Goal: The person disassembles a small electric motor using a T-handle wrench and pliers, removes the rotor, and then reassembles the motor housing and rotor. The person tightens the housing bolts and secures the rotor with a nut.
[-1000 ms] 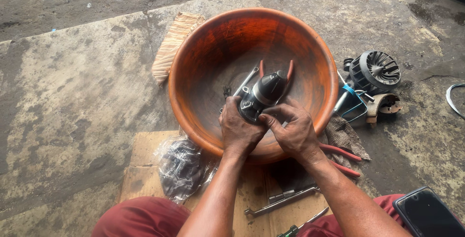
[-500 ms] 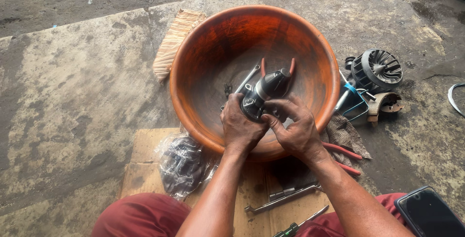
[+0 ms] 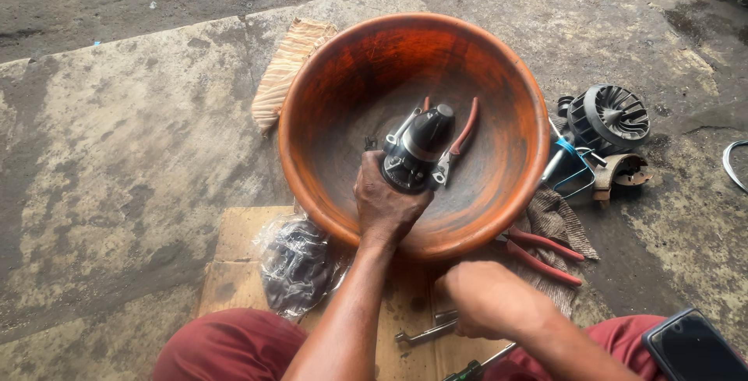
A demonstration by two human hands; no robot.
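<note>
My left hand [image 3: 387,206] grips a black and grey motor part [image 3: 417,149] and holds it over the inside of a large orange basin [image 3: 312,116]. Red-handled pliers [image 3: 458,141] lie in the basin just behind the part. My right hand [image 3: 487,299] is down near my lap, outside the basin, with its fingers curled over the wrenches [image 3: 425,333] on the cardboard [image 3: 234,245]. Whether it holds one is hidden by the hand.
A black fan-shaped part [image 3: 612,116] and small metal parts [image 3: 615,172] lie right of the basin. More red-handled pliers [image 3: 545,252] rest on a rag. A plastic bag [image 3: 296,264] sits left, a striped cloth [image 3: 284,69] behind, a phone [image 3: 689,350] at bottom right.
My right hand has let go of the motor part and moved down out of the basin to the tools near my lap. The left hand still holds the part.
</note>
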